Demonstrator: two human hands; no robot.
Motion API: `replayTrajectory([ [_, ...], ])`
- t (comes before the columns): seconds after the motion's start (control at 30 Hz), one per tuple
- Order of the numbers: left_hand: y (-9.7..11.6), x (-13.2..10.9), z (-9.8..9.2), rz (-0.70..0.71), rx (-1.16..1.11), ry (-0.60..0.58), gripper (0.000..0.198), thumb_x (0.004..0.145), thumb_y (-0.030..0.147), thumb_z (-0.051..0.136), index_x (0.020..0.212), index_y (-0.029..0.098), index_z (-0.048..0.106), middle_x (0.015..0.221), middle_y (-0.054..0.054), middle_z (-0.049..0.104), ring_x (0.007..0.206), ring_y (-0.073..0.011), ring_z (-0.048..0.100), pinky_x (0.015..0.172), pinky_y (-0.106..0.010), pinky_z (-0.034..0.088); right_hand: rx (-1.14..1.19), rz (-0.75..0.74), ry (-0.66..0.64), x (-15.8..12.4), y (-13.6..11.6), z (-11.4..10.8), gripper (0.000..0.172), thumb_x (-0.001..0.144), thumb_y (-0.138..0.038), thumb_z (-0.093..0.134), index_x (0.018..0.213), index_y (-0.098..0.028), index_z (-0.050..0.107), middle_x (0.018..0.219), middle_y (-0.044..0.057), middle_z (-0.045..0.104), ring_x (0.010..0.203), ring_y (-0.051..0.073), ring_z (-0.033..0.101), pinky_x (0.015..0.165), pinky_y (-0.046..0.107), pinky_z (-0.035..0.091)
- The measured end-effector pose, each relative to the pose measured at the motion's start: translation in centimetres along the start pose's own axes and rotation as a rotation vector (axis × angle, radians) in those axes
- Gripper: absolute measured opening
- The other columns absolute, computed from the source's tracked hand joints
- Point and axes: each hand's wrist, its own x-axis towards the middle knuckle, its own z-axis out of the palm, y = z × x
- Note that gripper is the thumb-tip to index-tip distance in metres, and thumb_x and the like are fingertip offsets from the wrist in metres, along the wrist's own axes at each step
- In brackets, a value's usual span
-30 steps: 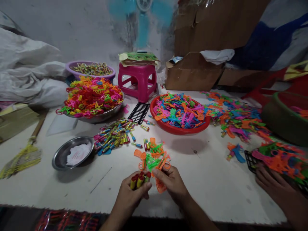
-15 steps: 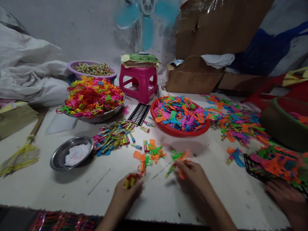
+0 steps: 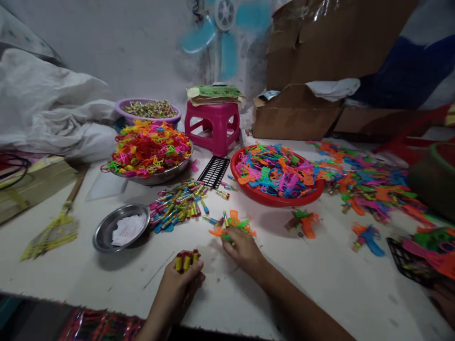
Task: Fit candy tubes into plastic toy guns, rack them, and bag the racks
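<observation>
My left hand (image 3: 183,279), near the table's front edge, is closed around several small yellow tubes (image 3: 186,261) with dark red ends. My right hand (image 3: 241,248) reaches into a small pile of orange and green plastic toy guns (image 3: 236,220); its fingertips are pressed together over a green piece, and the exact grip is partly hidden. A tube stands just behind those fingers. To the right, an orange and green toy gun (image 3: 307,225) rests on the table. Behind my left hand spreads a heap of candy-like tubes (image 3: 181,203).
A steel bowl of paper slips (image 3: 103,237) sits at left, near a yellow fly swatter (image 3: 59,232). Behind are a heaped metal basin (image 3: 159,177), a black grid tray (image 3: 214,171) and a red basin (image 3: 263,200). Another person's hand shows at the right edge (image 3: 444,296).
My right hand has moved left to the small pile, and the orange and green gun it held now lies on the table at right. The view has shifted slightly.
</observation>
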Motion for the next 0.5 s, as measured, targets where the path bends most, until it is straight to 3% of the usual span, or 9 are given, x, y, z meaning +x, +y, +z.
replayTrajectory([
  [0.1, -0.1, -0.2, 0.8, 0.07, 0.027, -0.024, 0.046, 0.048, 0.041, 0.077, 0.079, 0.016, 0.054, 0.051, 0.006, 0.052, 0.044, -0.0085, 0.051, 0.039, -0.016, 0.036, 0.581, 0.335, 0.111, -1.5, -1.5, -0.4, 0.027, 0.08, -0.037, 0.051, 0.067, -0.014, 0.055, 0.058, 0.0, 0.055, 0.055, 0.012, 0.051, 0.054, 0.024, 0.043],
  [0.2, 0.1, -0.3, 1.9, 0.134, 0.132, -0.062, 0.041, 0.054, 0.048, 0.071, 0.07, 0.014, 0.055, 0.045, 0.005, 0.053, 0.036, -0.0063, 0.044, 0.034, -0.016, 0.031, 0.915, 0.388, -0.006, -3.0, -3.2, -0.6, 0.031, 0.074, -0.043, 0.058, 0.064, -0.014, 0.057, 0.058, -0.001, 0.055, 0.051, 0.009, 0.048, 0.051, 0.022, 0.042],
  [0.37, 1.0, -0.1, 2.0, 0.09, 0.187, -0.149, 0.051, 0.064, 0.052, 0.062, 0.097, 0.014, 0.054, 0.039, 0.007, 0.051, 0.025, -0.003, 0.028, 0.027, -0.014, 0.018, 0.882, 0.382, -0.089, -4.3, -3.6, -1.4, 0.035, 0.072, -0.045, 0.059, 0.059, -0.014, 0.058, 0.052, -0.001, 0.054, 0.048, 0.009, 0.05, 0.052, 0.021, 0.042],
  [0.5, 1.3, -0.2, 1.8, 0.089, 0.129, -0.162, 0.047, 0.064, 0.048, 0.063, 0.092, 0.012, 0.056, 0.034, 0.008, 0.045, 0.026, -0.0022, 0.026, 0.028, -0.013, 0.016, 0.888, 0.396, -0.125, -4.8, -3.4, -1.3, 0.036, 0.075, -0.047, 0.055, 0.063, -0.014, 0.059, 0.055, 0.0, 0.056, 0.045, 0.009, 0.052, 0.05, 0.022, 0.042],
])
